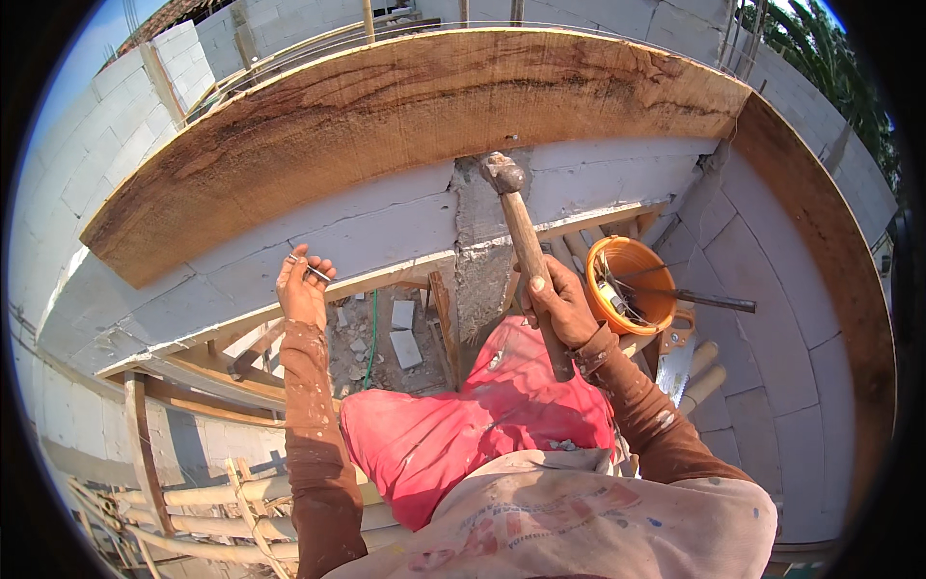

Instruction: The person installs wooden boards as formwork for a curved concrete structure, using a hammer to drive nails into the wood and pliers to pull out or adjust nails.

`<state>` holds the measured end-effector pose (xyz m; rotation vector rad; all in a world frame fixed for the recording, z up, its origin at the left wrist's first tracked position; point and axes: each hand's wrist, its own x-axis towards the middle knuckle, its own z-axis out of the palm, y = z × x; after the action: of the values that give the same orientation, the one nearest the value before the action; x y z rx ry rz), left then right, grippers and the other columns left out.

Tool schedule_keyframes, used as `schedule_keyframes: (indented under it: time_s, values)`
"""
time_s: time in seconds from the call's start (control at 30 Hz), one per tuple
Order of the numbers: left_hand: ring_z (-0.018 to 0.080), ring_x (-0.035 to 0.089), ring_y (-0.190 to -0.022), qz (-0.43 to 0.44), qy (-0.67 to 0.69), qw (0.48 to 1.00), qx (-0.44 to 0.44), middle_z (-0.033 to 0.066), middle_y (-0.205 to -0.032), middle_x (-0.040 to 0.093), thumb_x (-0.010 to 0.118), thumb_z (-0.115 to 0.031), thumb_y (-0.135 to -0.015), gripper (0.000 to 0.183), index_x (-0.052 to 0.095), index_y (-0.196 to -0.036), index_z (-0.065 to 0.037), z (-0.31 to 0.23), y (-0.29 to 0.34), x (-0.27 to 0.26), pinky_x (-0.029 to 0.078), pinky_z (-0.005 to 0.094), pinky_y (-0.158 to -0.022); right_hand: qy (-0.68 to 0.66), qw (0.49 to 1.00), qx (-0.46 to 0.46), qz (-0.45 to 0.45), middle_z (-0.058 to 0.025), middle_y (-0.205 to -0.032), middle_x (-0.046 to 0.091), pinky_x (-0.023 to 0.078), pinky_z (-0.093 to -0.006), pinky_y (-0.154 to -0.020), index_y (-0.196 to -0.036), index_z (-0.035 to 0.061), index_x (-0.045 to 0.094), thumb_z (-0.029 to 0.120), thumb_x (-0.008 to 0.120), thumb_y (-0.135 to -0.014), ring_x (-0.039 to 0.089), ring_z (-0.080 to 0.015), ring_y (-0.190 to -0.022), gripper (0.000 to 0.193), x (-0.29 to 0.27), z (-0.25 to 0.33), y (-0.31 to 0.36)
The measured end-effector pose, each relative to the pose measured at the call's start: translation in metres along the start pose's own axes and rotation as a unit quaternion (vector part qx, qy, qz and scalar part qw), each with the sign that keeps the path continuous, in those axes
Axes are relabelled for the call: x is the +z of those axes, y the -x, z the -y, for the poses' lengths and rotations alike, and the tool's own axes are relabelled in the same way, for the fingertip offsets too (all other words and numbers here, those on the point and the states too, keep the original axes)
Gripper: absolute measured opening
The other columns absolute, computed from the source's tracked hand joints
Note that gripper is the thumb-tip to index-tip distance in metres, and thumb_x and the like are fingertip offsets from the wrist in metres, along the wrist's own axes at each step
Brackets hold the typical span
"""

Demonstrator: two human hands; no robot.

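Note:
My right hand (562, 307) is wrapped round the wooden handle of a hammer (522, 230). Its worn metal head points up and away, close to the lower edge of a long wooden board (405, 96). A small nail (512, 137) or similar stub shows in the board just above the hammer head. Held off to the left, my left hand (303, 289) pinches a thin metal nail (313, 271) between thumb and fingers. The board lies along the top of a pale block wall (386, 214), with a rough concrete column (482, 275) between the blocks.
An orange bucket (637, 253) of tools stands to the right, with a handsaw (677, 352) beside it. Another board (820, 251) edges the right wall. Through an opening below, broken blocks (405, 347) lie on the ground. Bamboo poles (212, 521) run at lower left.

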<state>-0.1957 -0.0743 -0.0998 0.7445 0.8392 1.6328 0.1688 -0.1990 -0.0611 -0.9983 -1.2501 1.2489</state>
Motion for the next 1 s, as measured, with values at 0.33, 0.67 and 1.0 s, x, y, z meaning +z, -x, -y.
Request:
schedule_keyframes:
  time_s: [0.33, 0.67, 1.0]
  values:
    - [0.0187, 0.063, -0.080, 0.059, -0.099, 0.993, -0.012, 0.0131, -0.103, 0.061, 0.051, -0.014, -0.093, 0.031, 0.045, -0.123, -0.006, 0.021, 0.022, 0.085, 0.054, 0.0316, -0.068, -0.065, 0.996, 0.044, -0.048, -0.0021, -0.066, 0.051, 0.044, -0.0235, -0.046, -0.101, 0.0038, 0.049, 0.016, 0.060, -0.079, 0.050, -0.0097, -0.050, 0.028, -0.034, 0.011, 0.040]
    - [0.0192, 0.063, -0.081, 0.098, -0.088, 0.988, -0.077, 0.0090, -0.095, 0.060, 0.053, -0.012, -0.092, 0.027, 0.049, -0.118, -0.005, 0.061, 0.059, 0.069, 0.053, 0.0318, -0.070, 0.006, 0.967, 0.253, 0.019, -0.0061, -0.071, 0.057, 0.047, -0.0330, -0.051, -0.098, 0.0036, 0.051, 0.016, 0.063, -0.081, 0.057, -0.0181, -0.055, 0.024, -0.014, -0.053, 0.104]
    - [0.0171, 0.064, -0.074, 0.158, -0.138, 0.925, -0.318, 0.0062, -0.080, 0.063, 0.051, -0.011, -0.091, 0.022, 0.053, -0.111, -0.004, 0.178, 0.150, 0.074, 0.053, 0.0285, -0.067, 0.412, 0.853, 0.226, 0.228, -0.0183, -0.090, 0.065, 0.049, -0.0454, -0.076, -0.125, 0.0066, 0.052, 0.034, 0.063, -0.081, 0.063, -0.0362, -0.083, 0.053, -0.068, -0.031, 0.209]
